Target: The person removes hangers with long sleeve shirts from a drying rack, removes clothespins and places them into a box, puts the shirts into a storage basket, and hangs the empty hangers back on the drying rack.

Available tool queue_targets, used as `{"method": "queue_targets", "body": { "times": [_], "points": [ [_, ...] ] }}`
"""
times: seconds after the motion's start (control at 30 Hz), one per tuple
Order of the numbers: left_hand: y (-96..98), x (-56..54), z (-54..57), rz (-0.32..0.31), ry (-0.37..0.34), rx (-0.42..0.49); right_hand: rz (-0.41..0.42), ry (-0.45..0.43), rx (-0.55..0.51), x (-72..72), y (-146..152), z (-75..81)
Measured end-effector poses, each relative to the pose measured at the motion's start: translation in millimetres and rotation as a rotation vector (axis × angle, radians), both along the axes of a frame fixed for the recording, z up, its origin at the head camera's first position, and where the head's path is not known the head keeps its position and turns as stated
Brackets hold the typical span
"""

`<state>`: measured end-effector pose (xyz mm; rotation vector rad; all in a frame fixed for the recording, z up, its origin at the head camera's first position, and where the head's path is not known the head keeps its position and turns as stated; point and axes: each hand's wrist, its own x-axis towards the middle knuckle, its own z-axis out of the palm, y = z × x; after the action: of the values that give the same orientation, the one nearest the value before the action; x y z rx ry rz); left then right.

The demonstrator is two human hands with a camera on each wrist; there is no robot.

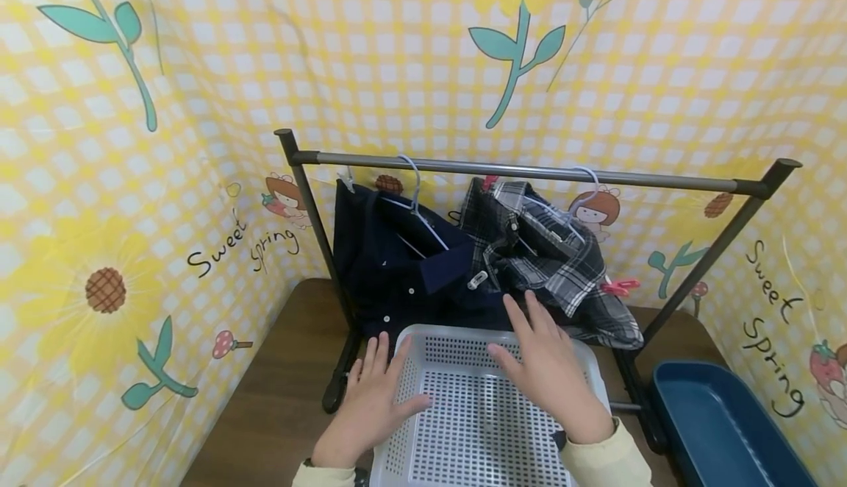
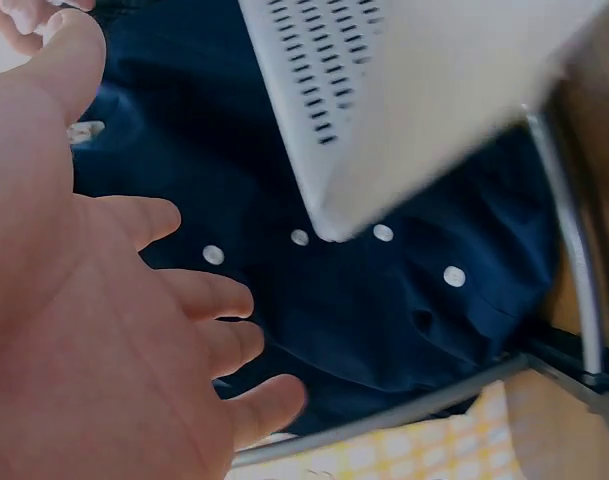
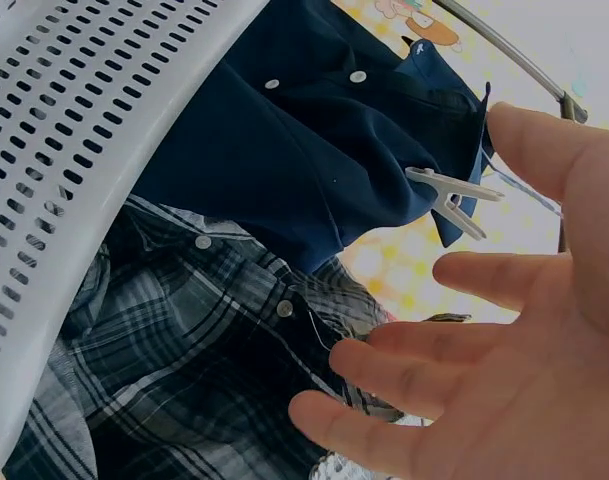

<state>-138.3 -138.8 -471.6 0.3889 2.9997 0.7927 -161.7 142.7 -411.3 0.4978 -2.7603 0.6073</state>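
Note:
My left hand [image 1: 372, 399] is held with spread fingers at the left rim of a light grey perforated basket [image 1: 486, 329]; whether it touches the rim I cannot tell. The right hand [image 1: 552, 369] hovers over the basket's right side, fingers extended. Neither hand holds anything. Behind the basket, a navy shirt [image 1: 384, 266] with white buttons hangs on a pale hanger [image 1: 417, 185], with a white clothespin [image 3: 449, 200] clipped at its edge. To its right hangs a dark plaid shirt [image 1: 549, 251] on another hanger [image 1: 589, 178]. A red clothespin [image 1: 620, 287] is on the plaid shirt's right side.
A black metal rack with a horizontal rail [image 1: 476, 165] carries both shirts, its feet standing on the brown table [image 1: 265, 399]. To the right lies a dark blue tray [image 1: 715, 413]. Yellow checked cloth [image 1: 370, 68] surrounds the table at the back and sides.

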Motion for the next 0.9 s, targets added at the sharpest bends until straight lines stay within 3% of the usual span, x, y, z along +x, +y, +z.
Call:
{"method": "queue_targets", "body": {
  "times": [0.3,0.43,0.6,0.8,0.9],
  "points": [
    [-16.6,5.9,-32.1,0.086,-0.133,0.082,0.021,0.031,-0.043,-21.6,-5.9,2.4],
    [-15.2,4.8,-48.0,0.117,-0.205,0.163,0.035,0.046,-0.065,-28.7,-9.5,4.9],
    [-5.7,0.2,-58.0,0.194,-0.313,0.272,0.028,0.032,-0.084,-37.2,-14.4,7.9],
    [5.8,-0.4,-65.4,0.269,-0.212,0.216,0.004,-0.022,-0.118,-45.9,-20.1,7.2],
    [7.4,2.2,-66.7,0.296,-0.152,0.189,0.01,-0.004,-0.126,-51.3,-24.2,5.4]
  ]
}}
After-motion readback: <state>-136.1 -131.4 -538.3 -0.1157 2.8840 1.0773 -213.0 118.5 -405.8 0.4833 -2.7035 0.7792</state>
